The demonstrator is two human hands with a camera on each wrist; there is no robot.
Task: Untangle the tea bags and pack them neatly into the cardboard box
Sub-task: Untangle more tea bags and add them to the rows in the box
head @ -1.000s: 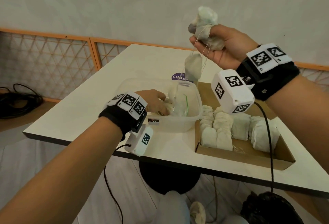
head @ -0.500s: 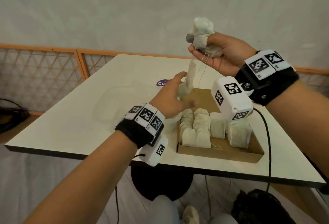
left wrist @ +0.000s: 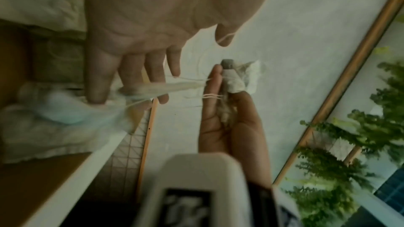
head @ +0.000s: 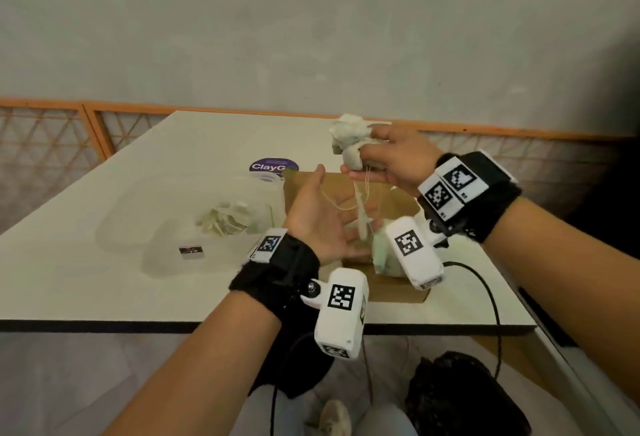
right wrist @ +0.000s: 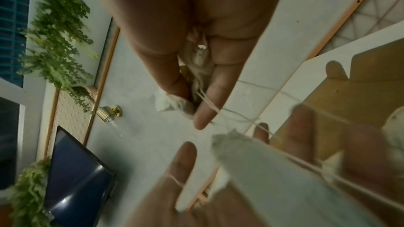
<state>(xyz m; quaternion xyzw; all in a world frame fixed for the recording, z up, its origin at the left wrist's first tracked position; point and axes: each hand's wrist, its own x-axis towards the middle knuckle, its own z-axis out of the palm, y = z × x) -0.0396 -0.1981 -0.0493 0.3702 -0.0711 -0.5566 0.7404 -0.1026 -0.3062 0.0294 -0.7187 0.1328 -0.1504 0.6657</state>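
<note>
At nine o'clock of the work area, a clear plastic tub [head: 214, 213] is sitting on the white table [head: 104, 262], holding a few loose tea bags [head: 225, 219] not yet sorted. Moving toward centre, the left hand [head: 320, 219] is lying palm up with fingers spread and relaxed, gripping nothing, though a thread is crossing its thumb in both wrist views. A hanging tea bag [head: 362, 224] is dangling into that open palm, its long axis running twelve to six o'clock, strings [head: 360, 189] leading straight up from it. Directly above, at about one o'clock from the left palm, the right hand [head: 398, 161] is pinching a tangled clump of tea bags [head: 348, 141] between thumb and fingers. Beneath both hands, the cardboard box [head: 398, 291] is resting on the table just beside the tub, with packed bags partly hidden behind the wrist cameras.

Judgement: the coming move turns on the vertical line between clump and hanging bag. The left hand is nearer the bag and would need to close on it and draw toward six o'clock, away from the clump, to free the thread. Risk: the thread over the thumb may snag.
</note>
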